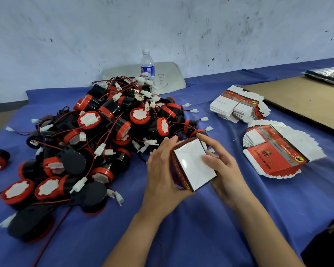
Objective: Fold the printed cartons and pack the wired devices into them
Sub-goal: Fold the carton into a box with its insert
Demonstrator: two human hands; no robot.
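Step in hand: squaring and closing one printed carton (pixel 193 166). The carton is held off the bench (pixel 201 224) in front of the person, just beside the near edge of the heap of wired devices (pixel 104 135). Its white panel faces up and its red printed side faces the left hand (pixel 160 174). The left hand grips the carton along that red side, fingers (pixel 166 147) reaching toward the far corner. The right hand (pixel 226 166) grips the opposite side, fingers curled over the far edge and thumb resting on the white panel. Whether this panel is a fully tucked flap cannot be determined, and the far end is hidden. Keep the left hand as the fixed support and press with the right thumb only, working along the panel edge so the tuck seats without buckling. Confirm that all corners are square and that one end remains open for loading. When selecting a device, take one from the near edge of the heap and gather its lead and white connector against the body before insertion, because the leads are tangled and a direct pull is likely to drag neighbouring units. The flat cartons (pixel 274 155) lie in two fanned stacks on the right, well apart from the heap
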